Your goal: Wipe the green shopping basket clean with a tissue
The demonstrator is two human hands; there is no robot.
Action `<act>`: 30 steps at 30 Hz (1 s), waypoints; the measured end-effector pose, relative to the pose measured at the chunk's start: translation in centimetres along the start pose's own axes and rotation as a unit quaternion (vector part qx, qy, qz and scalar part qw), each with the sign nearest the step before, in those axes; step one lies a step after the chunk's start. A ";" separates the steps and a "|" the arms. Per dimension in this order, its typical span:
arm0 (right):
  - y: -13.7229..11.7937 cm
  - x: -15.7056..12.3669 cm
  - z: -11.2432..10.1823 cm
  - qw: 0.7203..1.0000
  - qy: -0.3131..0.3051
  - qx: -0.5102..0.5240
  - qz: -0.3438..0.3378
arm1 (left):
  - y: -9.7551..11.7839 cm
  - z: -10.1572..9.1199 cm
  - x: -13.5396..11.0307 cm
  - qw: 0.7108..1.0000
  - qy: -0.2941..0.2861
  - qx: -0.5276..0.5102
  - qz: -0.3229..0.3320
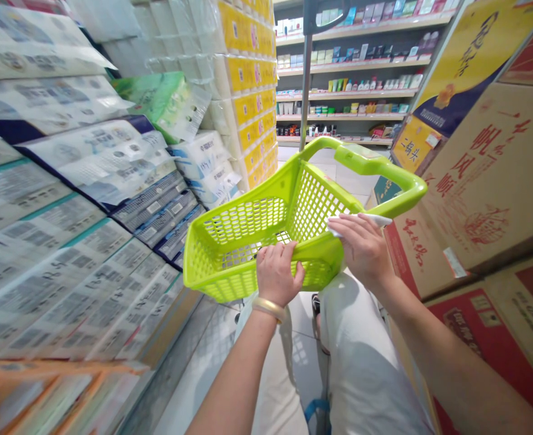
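Note:
A lime-green plastic shopping basket (243,257) with mesh walls is held out in front of me, tilted, with its handle (375,164) at the far side. My left hand (277,275) grips the basket's near rim, and a gold bangle (268,308) sits on that wrist. My right hand (359,251) presses a white cloth or tissue (366,220) against the rim to the right. The cloth's exact material cannot be made out.
Wrapped tissue packs (80,205) are stacked high on the left. Printed cardboard cartons (483,181) stand on the right. Shelves of small goods (352,72) line the far end, behind a metal pole (306,90). The tiled floor (194,374) runs between the stacks.

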State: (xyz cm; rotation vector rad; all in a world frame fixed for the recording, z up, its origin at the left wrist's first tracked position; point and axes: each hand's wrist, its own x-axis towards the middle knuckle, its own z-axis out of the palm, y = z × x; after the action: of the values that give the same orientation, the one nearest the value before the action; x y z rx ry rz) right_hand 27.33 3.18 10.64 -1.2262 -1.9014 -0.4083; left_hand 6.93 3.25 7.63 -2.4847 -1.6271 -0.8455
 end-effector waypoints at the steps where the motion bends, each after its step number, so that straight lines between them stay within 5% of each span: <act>1: 0.5 0.2 -0.4 0.999 0.022 -0.010 0.020 | 0.0 0.0 0.0 1.000 0.001 0.000 0.001; 4: 1.1 0.4 -0.8 0.995 0.069 -0.030 0.062 | 0.0 0.1 0.0 1.000 0.003 0.001 0.000; 11: -0.3 -0.2 0.3 1.000 -0.014 -0.010 -0.019 | -0.2 0.1 0.0 1.000 0.006 -0.003 0.007; 23: 6.3 1.8 -3.4 0.997 0.011 -0.066 -0.042 | -1.4 0.6 0.7 0.999 0.017 0.005 0.034; 30: 6.2 2.1 -2.8 0.996 0.061 -0.059 -0.026 | -2.8 0.9 1.8 0.999 0.023 0.006 0.040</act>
State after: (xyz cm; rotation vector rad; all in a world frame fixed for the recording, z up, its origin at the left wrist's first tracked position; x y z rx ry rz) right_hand 33.62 5.55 13.00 -1.2009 -1.8296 -0.6182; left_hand 5.41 6.27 7.00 -2.4845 -1.5031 -0.8730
